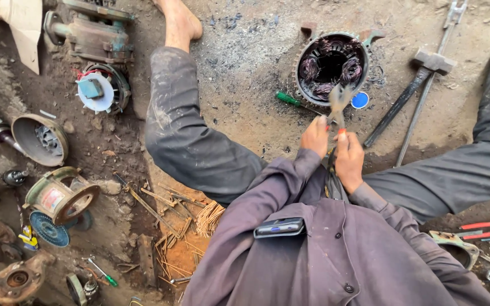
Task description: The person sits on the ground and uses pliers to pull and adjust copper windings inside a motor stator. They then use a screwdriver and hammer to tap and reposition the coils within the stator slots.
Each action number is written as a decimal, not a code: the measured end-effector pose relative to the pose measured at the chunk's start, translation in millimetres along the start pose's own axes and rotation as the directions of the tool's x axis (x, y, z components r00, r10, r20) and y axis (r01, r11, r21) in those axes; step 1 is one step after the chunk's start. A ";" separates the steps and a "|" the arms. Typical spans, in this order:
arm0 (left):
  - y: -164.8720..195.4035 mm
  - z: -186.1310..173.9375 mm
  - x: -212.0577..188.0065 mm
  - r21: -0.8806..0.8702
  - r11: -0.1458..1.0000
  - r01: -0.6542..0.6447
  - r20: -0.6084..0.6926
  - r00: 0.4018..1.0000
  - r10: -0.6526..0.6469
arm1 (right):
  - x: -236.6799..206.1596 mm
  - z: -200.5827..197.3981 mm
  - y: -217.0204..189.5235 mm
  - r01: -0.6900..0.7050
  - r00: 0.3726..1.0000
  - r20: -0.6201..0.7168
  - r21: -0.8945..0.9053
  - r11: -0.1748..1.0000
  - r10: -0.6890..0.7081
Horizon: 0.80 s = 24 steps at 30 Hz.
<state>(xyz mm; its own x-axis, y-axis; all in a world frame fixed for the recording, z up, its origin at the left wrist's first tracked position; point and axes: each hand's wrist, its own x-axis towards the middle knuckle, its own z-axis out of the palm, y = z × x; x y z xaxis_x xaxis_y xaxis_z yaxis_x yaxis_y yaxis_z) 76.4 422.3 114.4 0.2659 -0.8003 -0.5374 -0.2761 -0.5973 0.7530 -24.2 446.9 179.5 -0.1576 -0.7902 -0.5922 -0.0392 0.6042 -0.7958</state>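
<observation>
- Pinching is seen: a thin, blurred strip [338, 102] is gripped by left hand [315, 137] and right hand [349, 160].
- It is judged light and bendable, best held near its lower end, at 6 o'clock of the motor stator [331, 68].

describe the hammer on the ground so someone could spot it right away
Start at the round motor stator on the dirt ahead of the hands. To its right lies the hammer, its dark handle slanting toward the person. Its blocky head sets it apart from the thin metal rod crossing under it.

Head view, steeply downward, seemingly close.
</observation>
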 end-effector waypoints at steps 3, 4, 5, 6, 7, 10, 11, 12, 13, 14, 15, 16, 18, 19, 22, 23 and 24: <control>8.9 3.8 8.6 -0.084 0.996 0.013 0.016 1.000 -0.012 | 7.5 2.0 -8.3 -0.002 1.000 -0.010 -0.008 1.000 0.002; 11.1 4.6 7.1 -0.122 0.991 0.046 0.032 0.999 -0.042 | 7.1 -0.2 -13.7 0.038 0.999 -0.018 -0.075 0.996 -0.039; 9.7 5.5 3.0 -0.153 0.984 0.095 0.047 0.995 -0.089 | 3.9 -5.4 -20.0 0.027 1.000 0.010 -0.127 0.992 -0.026; 8.4 5.0 -4.3 -0.186 0.972 0.141 0.060 0.990 -0.132 | -1.1 -11.5 -26.5 0.024 0.999 0.040 -0.180 0.983 -0.017; 6.2 5.3 -12.1 -0.220 0.956 0.194 0.072 0.980 -0.183 | -4.5 -16.9 -32.5 0.017 0.997 0.073 -0.237 0.971 0.001; -3.8 5.0 -31.6 -0.200 0.950 0.238 0.110 0.969 -0.219 | -12.7 -25.7 -45.3 -0.052 0.990 0.106 -0.324 0.945 0.091; -6.6 5.8 -33.4 -0.196 0.953 0.233 0.109 0.970 -0.215 | -13.5 -26.4 -47.9 -0.040 0.991 0.104 -0.344 0.938 0.080; -9.0 6.5 -34.2 -0.193 0.955 0.226 0.104 0.972 -0.209 | -13.4 -26.1 -49.8 -0.022 0.992 0.105 -0.364 0.931 0.064; -10.7 7.2 -35.2 -0.190 0.958 0.215 0.098 0.975 -0.200 | -13.7 -26.1 -51.4 -0.002 0.993 0.106 -0.381 0.924 0.046; -11.7 8.1 -34.5 -0.238 0.942 0.235 0.101 0.971 -0.216 | -13.6 -25.6 -52.8 -0.001 0.993 0.106 -0.400 0.917 0.047; -12.0 9.2 -33.3 -0.285 0.925 0.251 0.102 0.968 -0.231 | -13.3 -25.4 -54.2 0.003 0.993 0.108 -0.416 0.909 0.046; -11.7 10.1 -32.4 -0.330 0.907 0.263 0.105 0.965 -0.242 | -13.2 -25.4 -55.9 0.007 0.993 0.107 -0.430 0.903 0.043; -10.3 11.0 -32.4 -0.354 0.875 0.331 0.165 0.943 -0.290 | -13.1 -26.9 -59.9 0.033 0.992 0.124 -0.443 0.896 0.025; -9.3 11.4 -32.5 -0.365 0.856 0.367 0.197 0.929 -0.314 | -13.0 -27.7 -62.0 0.044 0.991 0.131 -0.452 0.891 0.018; -6.3 12.3 -35.2 -0.373 0.862 0.343 0.188 0.938 -0.291 | -12.1 -30.6 -67.8 0.120 0.986 0.159 -0.490 0.863 -0.047; -5.1 12.7 -35.8 -0.423 0.828 0.368 0.210 0.929 -0.306 | -11.3 -31.8 -69.1 0.086 0.988 0.154 -0.512 0.855 -0.007; -4.0 13.3 -36.3 -0.472 0.790 0.391 0.230 0.920 -0.318 | -10.8 -32.8 -69.6 0.053 0.988 0.150 -0.533 0.845 0.032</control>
<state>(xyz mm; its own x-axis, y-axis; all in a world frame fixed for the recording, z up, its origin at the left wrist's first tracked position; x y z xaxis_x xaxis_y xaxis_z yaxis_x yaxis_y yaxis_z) 55.5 453.1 125.8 0.1201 -0.5581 -0.8210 0.3216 -0.7606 0.5640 -52.1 416.8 245.4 -0.0092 -0.7767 -0.6298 -0.5671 0.5228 -0.6365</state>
